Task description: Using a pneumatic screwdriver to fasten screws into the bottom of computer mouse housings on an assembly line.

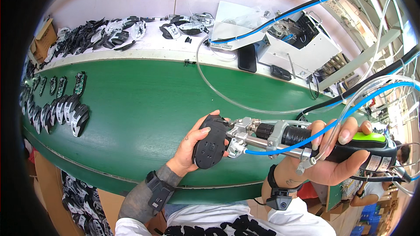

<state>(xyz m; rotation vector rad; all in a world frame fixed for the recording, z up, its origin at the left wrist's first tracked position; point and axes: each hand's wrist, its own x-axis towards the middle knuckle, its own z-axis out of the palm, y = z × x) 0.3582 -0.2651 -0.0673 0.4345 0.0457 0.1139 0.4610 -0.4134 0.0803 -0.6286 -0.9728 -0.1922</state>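
Note:
My left hand (187, 150) is closed round a black computer mouse (209, 149), its flat underside with small holes turned toward me. In my right hand (339, 157) lies an electric screwdriver (291, 136), black with a green patch, held nearly level and pointing left. Its metal nose (238, 134) meets the right edge of the mouse; the exact contact point is hidden. A blue air hose (302, 142) and clear tubing run along the tool. At the left of the green bench stand several grey-and-black mouse shells (78, 120) in a row, with narrow circuit-board pieces (79, 83) behind them.
The green bench top (144, 96) has a raised white shelf (162, 52) behind it, heaped with black mouse parts (78, 39). A white screw-feeding machine (297, 39) stands at the back right. Hoses arch over the right side. A box of shells (85, 203) sits below left; another person (372, 190) is at far right.

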